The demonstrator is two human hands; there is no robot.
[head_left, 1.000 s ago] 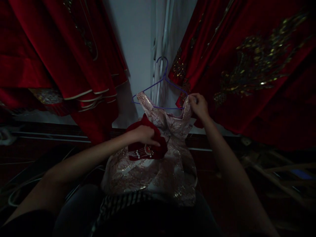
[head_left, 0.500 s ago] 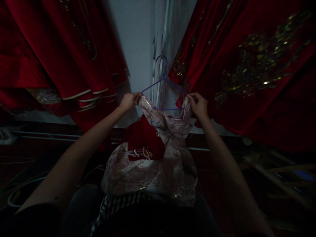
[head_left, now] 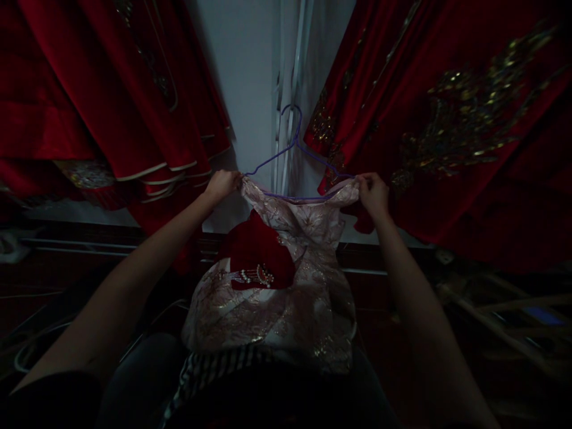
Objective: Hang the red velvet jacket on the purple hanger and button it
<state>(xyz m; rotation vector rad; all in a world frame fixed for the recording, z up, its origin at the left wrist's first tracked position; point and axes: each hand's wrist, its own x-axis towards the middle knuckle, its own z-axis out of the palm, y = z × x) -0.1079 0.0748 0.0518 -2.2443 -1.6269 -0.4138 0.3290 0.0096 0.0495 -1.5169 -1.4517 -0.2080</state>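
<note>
A pale pink dress (head_left: 322,286) with a shiny gold pattern lies over my lap, its neckline stretched wide. My left hand (head_left: 224,183) pinches the top edge at the left shoulder, and my right hand (head_left: 374,192) pinches the right shoulder. Both are closed on the cloth. Between them a purple hanger (head_left: 292,143) sits with its hook up and its lower bar inside the neckline. On the dress front is a red piece of cloth (head_left: 263,253) with a beaded ornament (head_left: 259,276); whether it is sewn on, I cannot tell.
Red garments with gold trim hang at the left (head_left: 89,107), and a red sequined garment (head_left: 465,131) hangs at the right. A pale wall or cabinet front (head_left: 250,77) stands behind. At the lower right is a blurred wooden frame (head_left: 491,322). The room is dim.
My hands have moved apart, pulling the dress shoulders outward and straightening the neckline along the hanger. The hanger hook has dropped slightly.
</note>
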